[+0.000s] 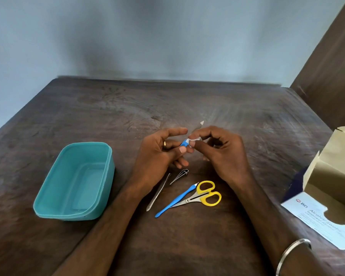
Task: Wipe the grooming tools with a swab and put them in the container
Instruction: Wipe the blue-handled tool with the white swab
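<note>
1. The dark brown wooden worktop (187, 246) carried pale, swirled scuff marks across its grain.
2. The rectangular plastic container (48, 210) was teal all over.
3. The small metal scissors (199, 197) had yellow loop handles and silver blades.
4. The slim plastic-handled tool (174, 202) lying beside them was bright blue.
5. The flat metal nail file (157, 193) was plain silver.
6. The open cardboard swab box (327, 206) was beige, with a white printed panel bearing grey-blue lettering.
7. The folded swab (194, 139) was white.
8. The wall (147, 36) was pale blue-grey.
</note>
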{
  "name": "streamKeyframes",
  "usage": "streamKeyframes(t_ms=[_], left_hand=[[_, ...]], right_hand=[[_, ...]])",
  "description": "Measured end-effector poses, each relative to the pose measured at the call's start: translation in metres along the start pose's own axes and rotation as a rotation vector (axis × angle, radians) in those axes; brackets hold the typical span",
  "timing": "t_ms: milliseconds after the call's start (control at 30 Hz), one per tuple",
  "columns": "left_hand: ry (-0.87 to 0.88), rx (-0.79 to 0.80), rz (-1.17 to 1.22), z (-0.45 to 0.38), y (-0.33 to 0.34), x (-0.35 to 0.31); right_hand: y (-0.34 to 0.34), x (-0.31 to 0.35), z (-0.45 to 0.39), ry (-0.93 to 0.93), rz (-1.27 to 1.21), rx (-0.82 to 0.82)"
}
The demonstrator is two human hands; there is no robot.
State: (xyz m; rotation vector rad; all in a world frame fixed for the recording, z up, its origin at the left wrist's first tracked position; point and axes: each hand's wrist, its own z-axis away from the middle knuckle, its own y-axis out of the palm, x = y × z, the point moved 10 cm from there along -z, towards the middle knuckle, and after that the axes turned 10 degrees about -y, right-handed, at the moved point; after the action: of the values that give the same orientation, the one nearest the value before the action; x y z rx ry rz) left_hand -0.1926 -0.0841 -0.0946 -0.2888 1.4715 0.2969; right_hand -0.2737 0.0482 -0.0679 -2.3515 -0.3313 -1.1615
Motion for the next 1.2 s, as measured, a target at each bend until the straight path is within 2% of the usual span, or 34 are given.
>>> streamKeyframes(t_ms=[267, 667, 800, 1000, 1200], left_hand=[[0.033, 0.032, 0.009, 0.002, 0.003, -0.005], [0.034, -0.022, -0.126, -0.001, -0.001, -0.003], [0.006, -0.046, -0.036, 0.000, -0.004, -0.002], [-0.014, -0.180, 0.082, -0.001, -0.019, 0.001], [0.019, -0.212, 0.079, 0.002, -0.021, -0.007]], right_hand=[[0.003, 0.001, 0.001, 0.005, -0.190, -0.072], [0.002, 0.001, 0.001, 0.022, -0.117, -0.079], [0.005, 0.001, 0.002, 0.045, -0.130, -0.060], [-0.011, -0.006, 0.006, 0.112, -0.072, -0.211], [-0.004, -0.004, 0.006, 0.106, 0.062, -0.133]])
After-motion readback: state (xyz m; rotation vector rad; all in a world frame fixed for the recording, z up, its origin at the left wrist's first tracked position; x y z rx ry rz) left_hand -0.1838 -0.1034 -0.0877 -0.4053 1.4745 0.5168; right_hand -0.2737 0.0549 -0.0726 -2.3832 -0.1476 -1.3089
